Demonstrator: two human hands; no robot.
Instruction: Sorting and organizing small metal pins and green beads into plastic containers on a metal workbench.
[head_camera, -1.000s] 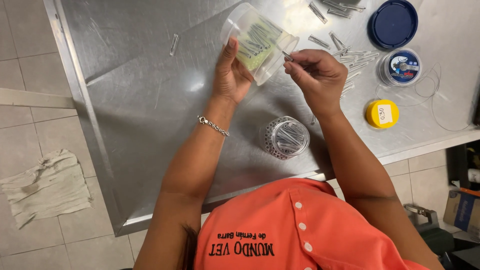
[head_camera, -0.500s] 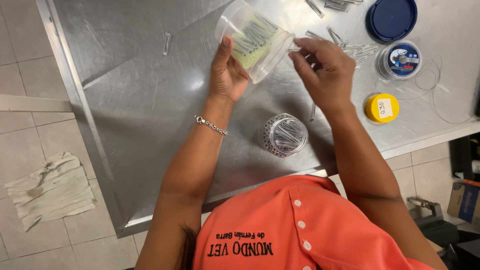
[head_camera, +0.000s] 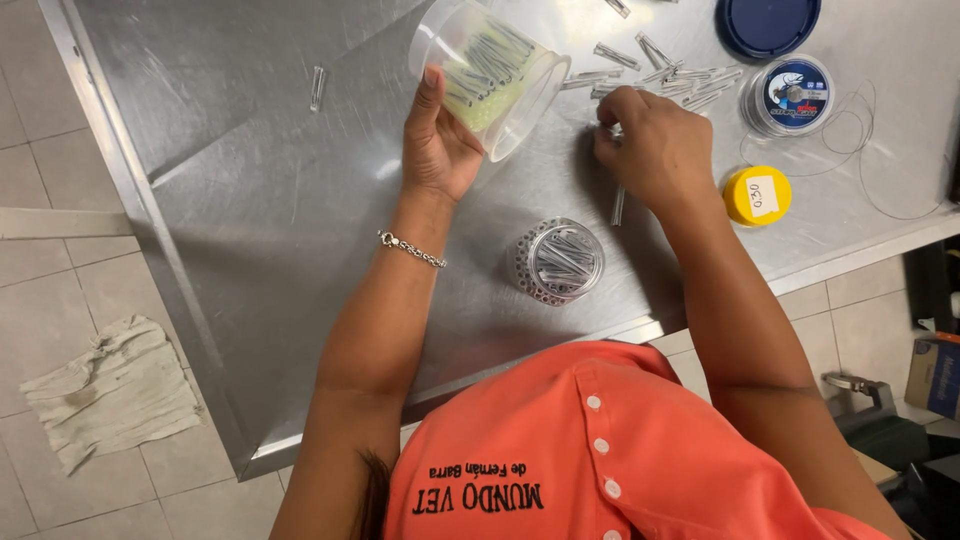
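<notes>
My left hand (head_camera: 437, 143) grips a clear plastic tub (head_camera: 488, 72), tilted with its mouth toward the right; several thin clear tubes lie inside over a yellow-green label. My right hand (head_camera: 655, 148) rests palm down on the steel table (head_camera: 250, 230), fingers curled over loose clear tubes (head_camera: 650, 75) scattered there. One tube (head_camera: 618, 205) lies just below that hand. Whether the fingers pinch a tube is hidden.
A small perforated clear cup (head_camera: 558, 261) full of tubes stands near the table's front edge. A yellow-capped spool (head_camera: 757, 195), a reel of fishing line (head_camera: 793, 95) with loose line, and a blue lid (head_camera: 767, 24) sit at right. A single tube (head_camera: 317, 88) lies far left. A rag (head_camera: 110, 390) lies on the tiled floor.
My right hand moved from the tub's mouth down and right onto the loose tubes on the table. The left hand kept holding the tub.
</notes>
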